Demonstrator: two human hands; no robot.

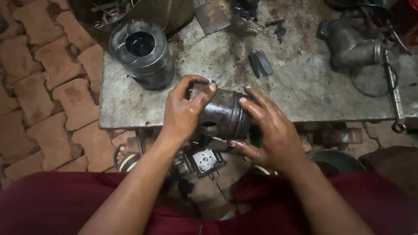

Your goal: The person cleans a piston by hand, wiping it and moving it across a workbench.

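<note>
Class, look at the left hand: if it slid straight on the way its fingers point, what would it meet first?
The left hand grips the dark piston; its fingers point up-right, so probably the small dark block, though depth is unclear.

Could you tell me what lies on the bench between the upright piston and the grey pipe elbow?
In the head view, a small dark block lies on the stained bench, between the upright piston and the grey pipe elbow.

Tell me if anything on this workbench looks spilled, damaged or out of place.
The metal table is stained with dark oily patches, heaviest near its far edge. Both hands, left hand and right hand, look greasy as they grip the dark piston. A wrench overhangs the table's right edge. Nothing looks broken.
</note>
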